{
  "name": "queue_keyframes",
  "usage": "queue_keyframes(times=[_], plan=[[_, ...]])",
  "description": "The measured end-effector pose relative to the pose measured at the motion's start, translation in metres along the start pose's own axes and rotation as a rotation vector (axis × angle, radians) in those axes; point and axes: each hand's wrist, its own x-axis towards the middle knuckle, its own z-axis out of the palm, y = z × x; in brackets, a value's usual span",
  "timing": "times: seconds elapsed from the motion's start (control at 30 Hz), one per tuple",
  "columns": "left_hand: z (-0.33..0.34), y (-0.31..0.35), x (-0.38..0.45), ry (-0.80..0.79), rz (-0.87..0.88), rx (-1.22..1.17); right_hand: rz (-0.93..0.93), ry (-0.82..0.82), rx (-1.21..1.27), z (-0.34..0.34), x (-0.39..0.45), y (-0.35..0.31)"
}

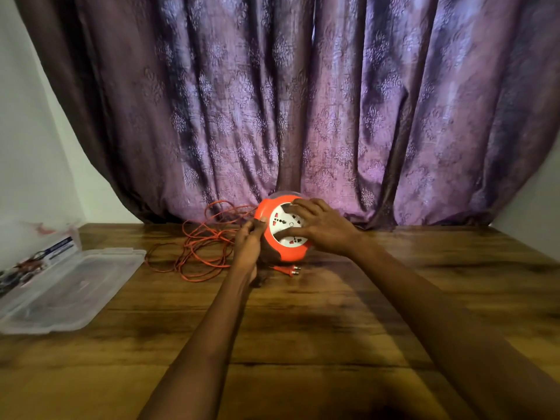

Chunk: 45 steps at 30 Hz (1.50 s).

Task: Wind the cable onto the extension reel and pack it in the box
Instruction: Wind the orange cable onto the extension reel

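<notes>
The orange extension reel (278, 253) with a white socket face stands tilted at the far middle of the wooden table (303, 328). My left hand (248, 244) grips its left rim, thumb on the orange edge. My right hand (321, 228) lies over the white face, fingers spread and curled onto it. A loose orange cable (200, 244) sprawls in tangled loops on the table to the left of the reel. Its orange plug (291, 270) lies just in front of the reel.
A clear plastic box lid (69, 292) lies at the table's left edge, with the clear box (36, 247) holding printed packaging behind it. A purple patterned curtain (303, 101) hangs right behind the reel. White walls flank both sides.
</notes>
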Motion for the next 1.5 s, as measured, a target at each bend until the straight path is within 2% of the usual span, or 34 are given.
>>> queue_keyframes(times=[0.1, 0.17, 0.23, 0.4, 0.53, 0.63, 0.67, 0.77, 0.8, 0.9, 0.97, 1.1, 1.2, 1.27, 1.33, 1.4, 1.5], plan=[[0.0, -0.001, -0.002, -0.027, 0.005, 0.054, -0.021, -0.019, -0.16, 0.002, 0.0, 0.001], [0.003, 0.0, -0.006, -0.043, 0.005, 0.037, 0.04, -0.026, -0.226, 0.005, 0.001, 0.0], [0.008, -0.003, -0.009, -0.07, 0.027, 0.038, 0.21, -0.039, -0.182, 0.006, 0.004, -0.004], [0.017, -0.009, -0.02, -0.056, 0.068, 0.002, 0.709, -0.002, 0.134, 0.014, 0.017, -0.023], [0.019, -0.011, -0.022, -0.019, 0.032, -0.065, 0.896, 0.088, 0.258, 0.023, 0.023, -0.034], [0.018, -0.006, -0.02, 0.038, 0.025, -0.022, 0.965, 0.133, 0.288, 0.028, 0.022, -0.032], [0.017, -0.005, -0.02, 0.087, 0.087, 0.062, 0.984, 0.139, 0.3, 0.028, 0.021, -0.029], [0.007, 0.001, -0.021, 0.282, 0.46, 0.525, 1.001, 0.145, 0.328, 0.026, 0.015, -0.022], [0.003, 0.002, -0.019, 0.311, 0.528, 0.642, 0.998, 0.144, 0.328, 0.025, 0.014, -0.021], [-0.003, 0.001, -0.011, 0.215, 0.502, 0.883, 0.982, 0.138, 0.318, 0.026, 0.012, -0.022], [-0.005, 0.0, -0.01, 0.134, 0.424, 0.879, 0.973, 0.139, 0.297, 0.029, 0.013, -0.026], [-0.006, 0.004, -0.011, 0.092, 0.361, 0.707, 1.01, 0.138, 0.269, 0.035, 0.014, -0.028], [-0.003, 0.009, -0.015, -0.001, 0.39, 0.59, 1.062, 0.123, 0.282, 0.037, 0.014, -0.02], [-0.006, 0.014, -0.016, 0.044, 0.428, 0.54, 1.1, 0.116, 0.307, 0.037, 0.012, -0.013], [-0.015, 0.022, -0.013, 0.178, 0.43, 0.535, 1.155, 0.123, 0.345, 0.038, 0.009, -0.005], [-0.03, 0.027, -0.007, 0.333, 0.439, 0.676, 1.197, 0.141, 0.377, 0.039, 0.004, 0.003], [-0.039, 0.029, -0.006, 0.397, 0.35, 0.904, 1.185, 0.155, 0.385, 0.04, 0.0, 0.005]])
